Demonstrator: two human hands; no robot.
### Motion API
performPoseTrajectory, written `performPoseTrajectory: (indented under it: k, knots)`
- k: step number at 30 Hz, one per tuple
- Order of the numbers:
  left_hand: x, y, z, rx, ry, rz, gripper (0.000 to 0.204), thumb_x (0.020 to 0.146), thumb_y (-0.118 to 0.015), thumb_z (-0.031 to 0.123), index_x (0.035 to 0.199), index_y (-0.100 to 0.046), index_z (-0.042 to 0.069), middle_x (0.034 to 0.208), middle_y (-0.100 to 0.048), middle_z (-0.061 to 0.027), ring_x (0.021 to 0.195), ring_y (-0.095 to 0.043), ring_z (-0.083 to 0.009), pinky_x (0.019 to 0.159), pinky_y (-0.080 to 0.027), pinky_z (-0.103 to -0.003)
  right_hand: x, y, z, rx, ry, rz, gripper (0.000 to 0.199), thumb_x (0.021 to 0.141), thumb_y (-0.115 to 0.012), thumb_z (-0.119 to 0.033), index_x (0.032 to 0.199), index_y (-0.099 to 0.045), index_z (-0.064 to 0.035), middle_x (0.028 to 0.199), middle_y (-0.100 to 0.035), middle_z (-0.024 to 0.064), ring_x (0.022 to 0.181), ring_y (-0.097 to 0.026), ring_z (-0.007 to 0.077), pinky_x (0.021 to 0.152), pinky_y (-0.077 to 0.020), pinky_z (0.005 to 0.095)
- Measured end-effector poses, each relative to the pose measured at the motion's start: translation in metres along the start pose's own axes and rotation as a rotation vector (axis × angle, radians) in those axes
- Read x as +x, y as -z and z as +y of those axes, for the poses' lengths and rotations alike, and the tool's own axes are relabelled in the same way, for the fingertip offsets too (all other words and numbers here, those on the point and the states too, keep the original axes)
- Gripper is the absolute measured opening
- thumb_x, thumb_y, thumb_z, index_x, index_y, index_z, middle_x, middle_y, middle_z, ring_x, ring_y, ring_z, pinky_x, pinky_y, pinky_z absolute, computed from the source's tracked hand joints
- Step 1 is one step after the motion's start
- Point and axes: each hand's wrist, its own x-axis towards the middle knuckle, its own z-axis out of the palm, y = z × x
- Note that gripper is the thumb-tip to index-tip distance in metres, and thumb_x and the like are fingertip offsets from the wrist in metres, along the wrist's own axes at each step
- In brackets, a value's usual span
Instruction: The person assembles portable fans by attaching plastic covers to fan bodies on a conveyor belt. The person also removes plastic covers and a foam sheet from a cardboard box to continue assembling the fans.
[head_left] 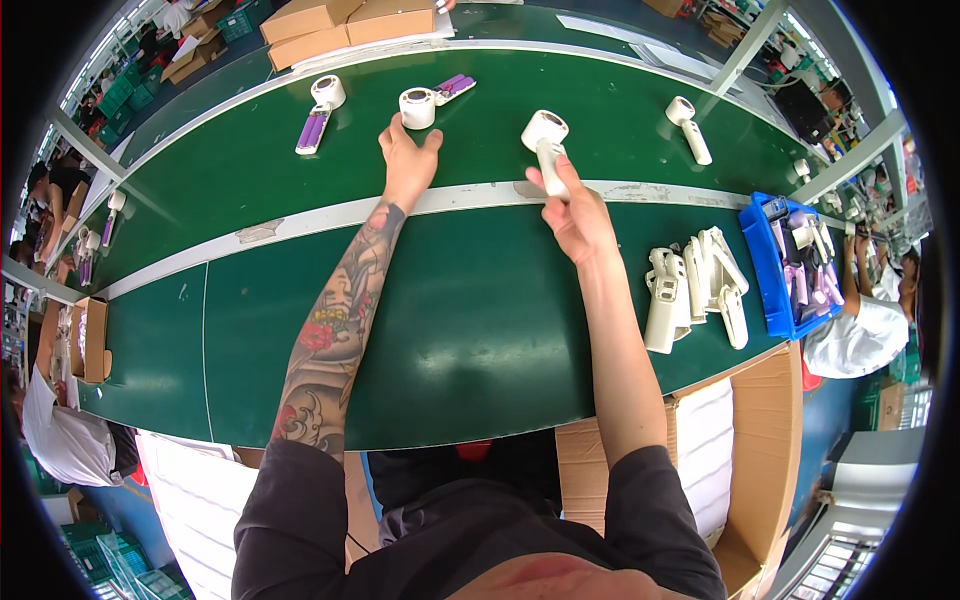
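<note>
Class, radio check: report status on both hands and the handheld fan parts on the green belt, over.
Left hand open, fingertips at the white-and-purple fan. Right hand gripping the white fan by its handle. Green belt between them unobstructed; loose white shells off right.

A long green counter (470, 330) sweeps across the frame with a pale strip along its middle, metal frame posts (755, 40) rise at the upper right, cardboard boxes (345, 25) sit at the top edge, green crates (120, 95) stack at upper left, and a blue floor (830, 400) shows lower right.
</note>
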Motion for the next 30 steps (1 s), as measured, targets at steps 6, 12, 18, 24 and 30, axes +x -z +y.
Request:
performPoseTrajectory:
  k: [6, 12, 18, 24, 30]
  knots:
    - [0.042, -0.002, -0.016, 0.175, 0.083, 0.005, 0.083, 0.083, -0.072, 0.041, 0.145, -0.038, -0.002, 0.141, -0.045, -0.0249, 0.128, -0.047, -0.0403, 0.107, -0.040, -0.046, -0.025, -0.010, -0.047, -0.443, 0.472, 0.240, 0.033, 0.098, -0.059, -0.011, 0.127, -0.058, 0.0055, 0.116, -0.068, 0.0194, 0.102, -0.066, 0.0248, 0.093, -0.0528, 0.0320]
    - [0.071, 0.014, -0.003, 0.155, 0.056, -0.238, 0.076, 0.080, -0.076, 0.043, 0.136, -0.051, -0.001, 0.127, -0.060, -0.0206, 0.121, -0.054, -0.0344, 0.107, -0.039, -0.043, -0.117, -0.042, -0.125, -2.289, 0.190, 0.375, 0.049, 0.096, -0.062, -0.033, 0.135, -0.053, -0.0044, 0.088, -0.074, 0.0096, 0.071, -0.070, 0.0265, 0.068, -0.0548, 0.0364]
    - [0.054, 0.026, 0.025, -0.199, 0.207, -0.242, 0.061, 0.085, -0.076, 0.041, 0.128, -0.058, 0.001, 0.115, -0.067, -0.0156, 0.111, -0.061, -0.0281, 0.105, -0.041, -0.039, -0.170, -0.041, -0.101, -2.709, -0.052, 0.315, 0.063, 0.092, -0.065, -0.043, 0.138, -0.048, -0.0030, 0.089, -0.074, 0.0153, 0.070, -0.071, 0.0320, 0.060, -0.0544, 0.0369]
    - [0.037, 0.056, 0.035, -1.158, 0.445, -0.299, 0.050, 0.097, -0.068, 0.034, 0.131, -0.054, 0.000, 0.119, -0.063, -0.0150, 0.101, -0.064, -0.0272, 0.101, -0.047, -0.042, -0.183, -0.024, -0.068, -2.905, -0.023, 0.198, 0.061, 0.090, -0.064, -0.035, 0.138, -0.045, -0.0015, 0.082, -0.070, 0.0151, 0.063, -0.069, 0.0307, 0.054, -0.0527, 0.0353]
    - [0.000, 0.070, 0.044, -1.476, 0.609, -0.392, 0.055, 0.103, -0.053, 0.043, 0.136, -0.046, 0.001, 0.112, -0.062, -0.0162, 0.103, -0.065, -0.0296, 0.097, -0.050, -0.046, -0.184, -0.041, -0.057, -2.848, 0.178, 0.227, 0.055, 0.088, -0.060, -0.026, 0.136, -0.047, -0.0024, 0.083, -0.068, 0.0157, 0.060, -0.066, 0.0300, 0.050, -0.0514, 0.0363]
